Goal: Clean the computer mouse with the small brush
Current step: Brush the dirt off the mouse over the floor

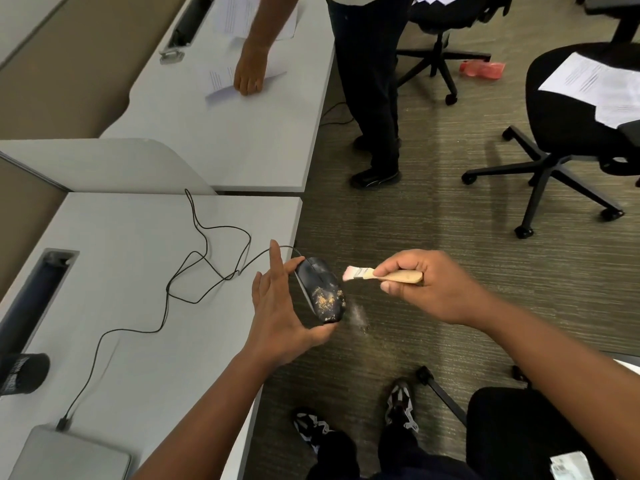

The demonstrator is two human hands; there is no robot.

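A black wired computer mouse (320, 289) with tan crumbs and dust on its rear is held off the desk edge, above the carpet, by my left hand (280, 306). The thumb is under its rear and the fingers are along its left side. My right hand (426, 285) grips a small brush (381, 274) by its wooden handle. The pale bristles point left and sit just right of the mouse, a little apart from it. A puff of dust hangs below the mouse.
The mouse cable (194, 271) loops over the grey desk (121, 341) to a laptop (69, 455) at the lower left. A black cup (22, 374) stands at the left edge. Another person (370, 88) stands by the far desk. Office chairs (571, 133) stand on the carpet at the right.
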